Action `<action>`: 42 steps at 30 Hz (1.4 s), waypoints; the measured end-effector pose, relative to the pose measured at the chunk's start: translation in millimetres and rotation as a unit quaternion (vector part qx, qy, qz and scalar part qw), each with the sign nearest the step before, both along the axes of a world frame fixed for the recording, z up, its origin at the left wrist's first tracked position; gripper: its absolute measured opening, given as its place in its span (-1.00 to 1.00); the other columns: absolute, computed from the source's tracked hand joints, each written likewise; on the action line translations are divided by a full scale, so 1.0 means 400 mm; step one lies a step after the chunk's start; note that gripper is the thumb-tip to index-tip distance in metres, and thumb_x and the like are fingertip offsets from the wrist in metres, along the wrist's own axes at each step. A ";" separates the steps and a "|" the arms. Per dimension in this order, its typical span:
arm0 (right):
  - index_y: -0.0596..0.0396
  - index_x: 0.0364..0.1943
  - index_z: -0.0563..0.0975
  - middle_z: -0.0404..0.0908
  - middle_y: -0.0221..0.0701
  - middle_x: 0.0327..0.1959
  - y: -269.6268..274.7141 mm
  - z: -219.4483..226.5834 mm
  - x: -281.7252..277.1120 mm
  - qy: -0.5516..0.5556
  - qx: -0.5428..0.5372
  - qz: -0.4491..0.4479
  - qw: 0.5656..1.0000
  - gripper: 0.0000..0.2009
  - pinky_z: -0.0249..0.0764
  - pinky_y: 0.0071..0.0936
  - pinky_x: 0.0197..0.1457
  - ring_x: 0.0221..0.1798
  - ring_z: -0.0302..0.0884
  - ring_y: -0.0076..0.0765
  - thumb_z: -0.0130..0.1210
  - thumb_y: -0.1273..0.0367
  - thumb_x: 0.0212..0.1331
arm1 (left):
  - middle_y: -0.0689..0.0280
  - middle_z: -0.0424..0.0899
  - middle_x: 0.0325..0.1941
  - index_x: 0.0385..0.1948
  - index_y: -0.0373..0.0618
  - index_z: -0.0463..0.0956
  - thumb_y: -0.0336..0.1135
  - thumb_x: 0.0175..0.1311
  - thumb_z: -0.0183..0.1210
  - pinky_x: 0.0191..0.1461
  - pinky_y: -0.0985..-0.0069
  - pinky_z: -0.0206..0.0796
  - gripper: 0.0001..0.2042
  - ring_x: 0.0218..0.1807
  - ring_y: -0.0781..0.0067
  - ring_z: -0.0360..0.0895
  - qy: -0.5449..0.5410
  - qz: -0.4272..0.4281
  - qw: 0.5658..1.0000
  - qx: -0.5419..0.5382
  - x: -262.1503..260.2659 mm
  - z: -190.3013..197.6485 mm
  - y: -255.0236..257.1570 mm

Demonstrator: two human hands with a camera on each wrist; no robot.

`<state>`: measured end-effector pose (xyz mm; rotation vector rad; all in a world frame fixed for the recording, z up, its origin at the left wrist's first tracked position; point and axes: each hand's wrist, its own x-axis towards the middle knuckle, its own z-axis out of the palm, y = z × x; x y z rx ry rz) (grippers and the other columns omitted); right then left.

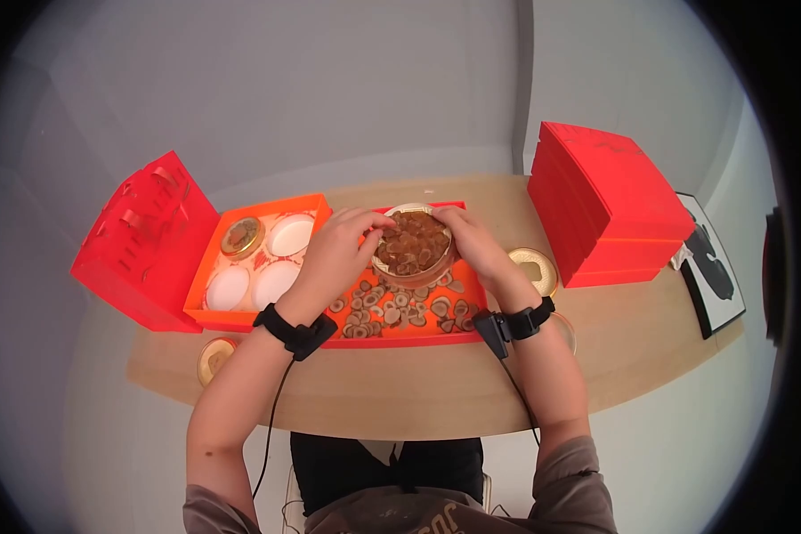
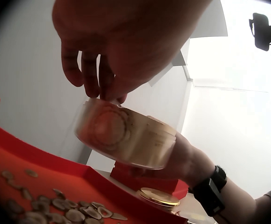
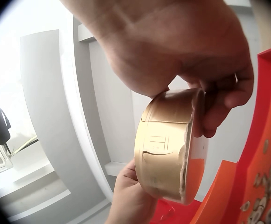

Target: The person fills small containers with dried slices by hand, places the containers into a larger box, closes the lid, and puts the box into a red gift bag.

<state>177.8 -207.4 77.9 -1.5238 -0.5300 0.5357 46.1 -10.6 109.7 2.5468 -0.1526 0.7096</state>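
Note:
A round clear tub (image 1: 412, 275) with a gold label, heaped with brown dried pieces (image 1: 412, 242), is lifted above the red box. My right hand (image 1: 473, 242) grips it from the right; in the right wrist view its fingers curl under the tub's base. From the left, my left hand (image 1: 343, 245) reaches over the tub, its bent fingers and thumb coming together at the rim beside the pieces. I cannot tell whether it pinches a piece there. Below, many brown-edged slices (image 1: 403, 311) lie loose in the red box with an orange inside (image 1: 472, 336).
On the left, an orange tray (image 1: 240, 318) holds a gold-lidded jar (image 1: 242, 238) and white round recesses (image 1: 276, 280), beside an upright red box (image 1: 147, 240). Gold lids (image 1: 532, 270) lie right, near a red box stack (image 1: 605, 205). Another gold-topped jar (image 1: 215, 359) stands front left.

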 end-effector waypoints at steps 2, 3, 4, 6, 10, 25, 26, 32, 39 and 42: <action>0.17 0.09 0.57 0.62 -0.44 -0.23 -0.001 -0.001 0.001 0.006 -0.006 0.012 1.000 -0.56 0.40 -0.54 -0.35 -0.43 0.50 -0.57 -0.04 0.07 0.45 | 0.24 0.70 -0.13 -0.09 -0.17 0.66 -0.47 0.42 0.10 -0.09 0.46 0.43 -0.83 -0.10 0.33 0.61 -0.007 -0.003 1.000 0.021 0.002 -0.007 0.001; 0.17 0.09 0.57 0.62 -0.44 -0.23 -0.002 -0.003 0.002 0.007 -0.006 0.011 1.000 -0.56 0.40 -0.54 -0.35 -0.43 0.50 -0.57 -0.04 0.07 0.45 | 0.24 0.70 -0.13 -0.11 -0.17 0.66 -0.48 0.41 0.10 -0.10 0.45 0.44 -0.84 -0.10 0.34 0.61 -0.019 0.000 1.000 0.016 0.003 -0.010 0.005; 0.17 0.08 0.57 0.62 -0.44 -0.24 -0.002 -0.006 0.003 0.005 -0.001 0.010 1.000 -0.56 0.40 -0.54 -0.35 -0.43 0.50 -0.58 -0.04 0.07 0.45 | 0.24 0.70 -0.13 -0.13 -0.17 0.67 -0.48 0.41 0.11 -0.12 0.44 0.44 -0.84 -0.11 0.34 0.61 -0.030 0.003 0.999 0.011 0.002 -0.012 0.007; 0.16 0.06 0.58 0.62 -0.45 -0.25 -0.002 -0.008 0.002 0.003 0.005 0.009 1.000 -0.56 0.40 -0.54 -0.35 -0.42 0.50 -0.58 -0.03 0.07 0.45 | 0.24 0.71 -0.14 -0.13 -0.18 0.66 -0.48 0.40 0.12 -0.12 0.45 0.45 -0.85 -0.12 0.35 0.62 -0.024 0.015 1.000 -0.007 -0.007 -0.004 0.003; 0.16 0.01 0.58 0.61 -0.45 -0.28 0.002 -0.008 0.007 0.001 0.012 -0.019 1.000 -0.57 0.40 -0.53 -0.34 -0.40 0.50 -0.57 -0.05 0.07 0.45 | 0.26 0.72 -0.14 -0.12 -0.21 0.63 -0.46 0.40 0.14 -0.10 0.49 0.48 -0.87 -0.16 0.41 0.63 -0.065 0.066 0.994 -0.056 -0.010 -0.020 0.021; 0.13 -0.01 0.58 0.58 -0.49 -0.36 -0.010 0.000 0.025 0.018 0.104 -0.122 0.987 -0.59 0.36 -0.52 -0.31 -0.40 0.45 -0.56 -0.06 0.07 0.45 | 0.06 0.29 0.44 0.39 0.03 0.36 -0.25 0.21 0.36 0.32 0.27 0.40 -0.35 0.34 0.08 0.42 0.371 -0.037 0.921 0.111 0.021 -0.164 -0.018; 0.13 -0.02 0.59 0.58 -0.49 -0.36 -0.009 0.000 0.024 0.017 0.106 -0.127 0.986 -0.60 0.36 -0.52 -0.32 -0.40 0.45 -0.56 -0.05 0.08 0.45 | 0.06 0.31 0.43 0.40 0.05 0.35 -0.27 0.19 0.36 0.35 0.27 0.38 -0.33 0.38 0.06 0.37 0.377 -0.049 0.916 0.123 0.028 -0.172 -0.024; 0.14 -0.02 0.59 0.62 -0.46 -0.28 -0.012 0.005 0.020 0.030 0.113 -0.122 0.986 -0.60 0.41 -0.51 -0.28 -0.33 0.51 -0.55 -0.04 0.07 0.45 | 0.07 0.43 0.28 0.28 -0.02 0.44 -0.40 0.21 0.30 0.25 0.25 0.45 -0.46 0.26 0.08 0.49 0.394 -0.055 0.909 0.124 0.075 -0.205 -0.010; 0.14 -0.01 0.59 0.62 -0.46 -0.26 -0.013 0.006 0.023 0.022 0.107 -0.124 0.986 -0.58 0.41 -0.53 -0.27 -0.31 0.51 -0.56 -0.03 0.06 0.45 | 0.09 0.64 -0.01 -0.04 -0.20 0.55 -0.45 0.28 0.23 -0.01 0.28 0.54 -0.77 -0.05 0.07 0.67 0.454 0.014 0.891 -0.011 0.066 -0.121 -0.017; 0.13 -0.01 0.59 0.61 -0.48 -0.28 -0.015 0.007 0.024 0.015 0.095 -0.121 0.988 -0.58 0.39 -0.53 -0.30 -0.33 0.50 -0.57 -0.03 0.05 0.45 | 0.10 0.71 -0.13 -0.11 -0.20 0.59 -0.43 0.29 0.22 -0.01 0.27 0.53 -0.82 -0.12 0.09 0.69 0.384 -0.021 0.921 0.061 0.088 -0.175 0.046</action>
